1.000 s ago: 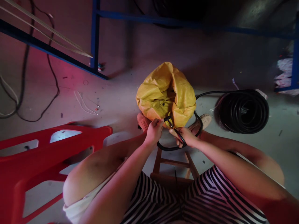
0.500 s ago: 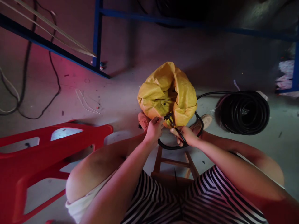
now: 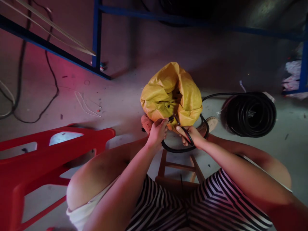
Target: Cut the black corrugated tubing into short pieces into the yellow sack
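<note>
My left hand [image 3: 157,131] is closed around a black hose or cable [image 3: 178,150], near its end. The line loops below my hands and runs off to a coil on the right; I cannot tell if it is hollow. My right hand [image 3: 191,134] grips scissors [image 3: 184,130] by their dark handles. Their blades point up and left, close to the held end of the line. A crumpled yellow bag [image 3: 156,93] stands just beyond both hands, its mouth folded open; small dark spots show inside.
The black coil [image 3: 250,115] lies on the floor to the right. A red plastic stool [image 3: 72,141] is at the left, beside my knee. Blue metal frames [image 3: 96,41] stand ahead. A wooden stool [image 3: 179,168] is under me. Loose cords [image 3: 56,80] lie at the left.
The scissor blades have shifted slightly, their tips now a little apart from the held end of the line. The whole view has drifted slightly; both hands stay nearly in place.
</note>
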Tool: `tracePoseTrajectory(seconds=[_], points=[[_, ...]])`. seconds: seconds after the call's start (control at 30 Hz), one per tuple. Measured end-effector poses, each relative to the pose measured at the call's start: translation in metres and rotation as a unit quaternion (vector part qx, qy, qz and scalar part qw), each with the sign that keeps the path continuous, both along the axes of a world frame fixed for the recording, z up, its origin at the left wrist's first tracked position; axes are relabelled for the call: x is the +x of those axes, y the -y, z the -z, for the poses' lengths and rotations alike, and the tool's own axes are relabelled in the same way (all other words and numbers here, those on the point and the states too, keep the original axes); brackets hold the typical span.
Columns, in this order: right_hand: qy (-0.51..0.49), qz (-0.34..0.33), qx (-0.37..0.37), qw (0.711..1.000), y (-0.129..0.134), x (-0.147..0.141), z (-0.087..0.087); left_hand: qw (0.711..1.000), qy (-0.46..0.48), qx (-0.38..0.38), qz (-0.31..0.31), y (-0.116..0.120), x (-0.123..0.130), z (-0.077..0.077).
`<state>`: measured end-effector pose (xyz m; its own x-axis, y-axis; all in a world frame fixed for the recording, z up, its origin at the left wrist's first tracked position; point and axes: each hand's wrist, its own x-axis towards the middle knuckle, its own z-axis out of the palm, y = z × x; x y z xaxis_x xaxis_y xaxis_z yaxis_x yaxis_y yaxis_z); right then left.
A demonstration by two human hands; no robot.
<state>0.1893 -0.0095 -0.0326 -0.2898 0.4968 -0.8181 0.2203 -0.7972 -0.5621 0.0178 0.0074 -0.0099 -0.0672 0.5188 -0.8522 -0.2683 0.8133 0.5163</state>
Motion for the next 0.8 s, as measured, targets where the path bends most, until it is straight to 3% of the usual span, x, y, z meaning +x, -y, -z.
tracePoseTrajectory(seconds=[0.17,0.23,0.43,0.67,0.8], points=[[-0.002,0.132,0.098,0.986,-0.022,0.002,-0.018,0.998,0.035,0.036,0.037,0.005,0.014,-0.023],[-0.018,0.156,0.124,0.98,-0.031,0.003,-0.027,0.997,0.049,0.044,0.047,0.009,0.02,-0.032],[-0.033,0.113,0.174,0.978,-0.046,0.007,-0.043,0.992,0.056,0.096,0.057,0.017,0.016,-0.04],[0.017,0.148,0.253,0.956,-0.059,0.011,-0.055,0.977,0.091,0.172,0.084,0.021,0.0,-0.048],[0.035,0.126,0.22,0.967,-0.054,0.012,-0.054,0.981,0.084,0.171,0.027,0.017,-0.011,-0.045]])
